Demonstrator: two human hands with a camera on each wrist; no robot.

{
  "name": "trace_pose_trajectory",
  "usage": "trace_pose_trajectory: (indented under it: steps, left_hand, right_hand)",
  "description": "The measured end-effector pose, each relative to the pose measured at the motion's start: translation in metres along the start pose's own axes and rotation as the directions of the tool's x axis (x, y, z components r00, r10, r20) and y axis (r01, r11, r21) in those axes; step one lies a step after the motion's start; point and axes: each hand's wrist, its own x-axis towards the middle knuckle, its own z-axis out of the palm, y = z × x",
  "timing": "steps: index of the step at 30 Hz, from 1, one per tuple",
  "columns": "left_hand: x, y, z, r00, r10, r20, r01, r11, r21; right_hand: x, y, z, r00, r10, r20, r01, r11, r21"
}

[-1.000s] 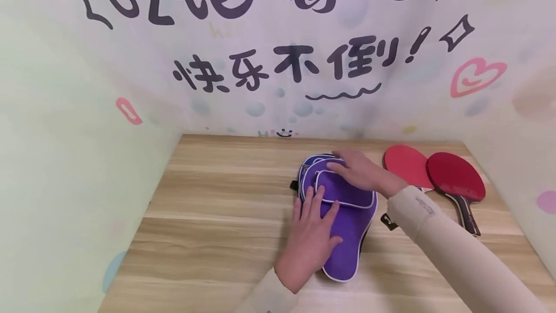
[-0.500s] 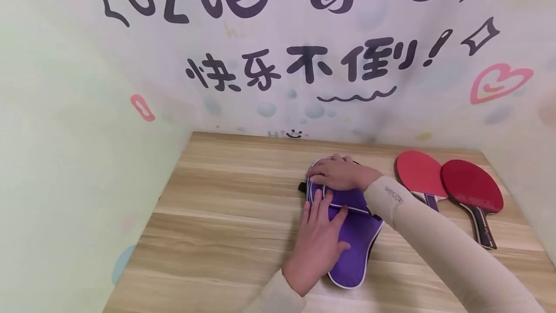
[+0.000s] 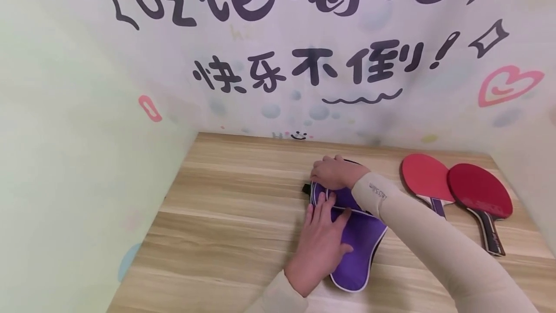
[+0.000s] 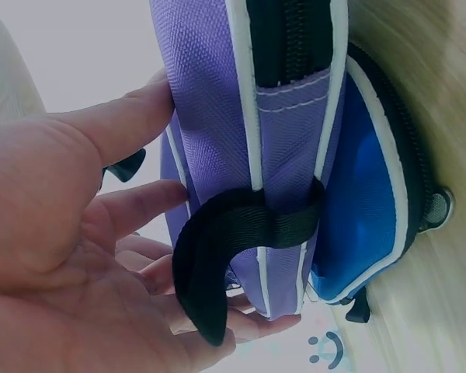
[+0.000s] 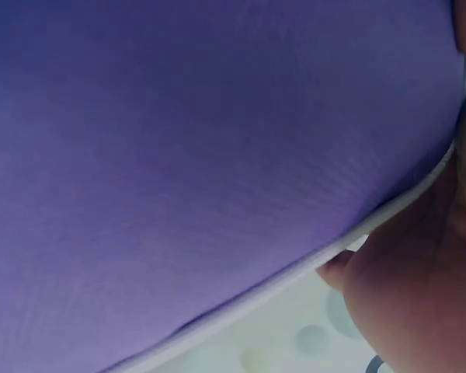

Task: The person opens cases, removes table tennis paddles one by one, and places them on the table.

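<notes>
A purple bag [image 3: 359,250] with white edges is laid on the wooden surface [image 3: 226,197], with its narrow end pointed away from the wall [image 3: 252,122]. The left hand [image 3: 319,243] is rested on the left side of the bag; its fingers are spread out and not clenched. The right hand [image 3: 336,173] is placed on the wide end. Its fingers are bent over the edge, but whether anything is pinched cannot be told, because the tips are hidden. In the left wrist view, a black loop [image 4: 217,241] and a dark zip [image 4: 295,39] are seen on the bag's side, and a blue part [image 4: 361,186] is seen between the purple cloth and the surface. To the right, a light red paddle [image 3: 425,177] and a dark red paddle [image 3: 479,190] are laid close together. The light one's handle is partly covered by the right sleeve [image 3: 434,238]. The wall is covered with big dark writing.
</notes>
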Motion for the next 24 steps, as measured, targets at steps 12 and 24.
trace_pose_trajectory:
  steps: [12, 24]
  left_hand:
    - [0.0, 0.002, 0.0, 1.0, 0.002, -0.009, -0.002, 1.0, 0.01]
    - [0.001, -0.003, 0.002, 1.0, -0.004, 0.017, 0.004, 1.0, 0.004]
  right_hand:
    - [0.004, 0.008, 0.0, 0.996, -0.092, -0.022, 0.093, 0.994, 0.056]
    - [0.001, -0.012, -0.001, 0.991, -0.118, -0.068, 0.111, 0.989, -0.095]
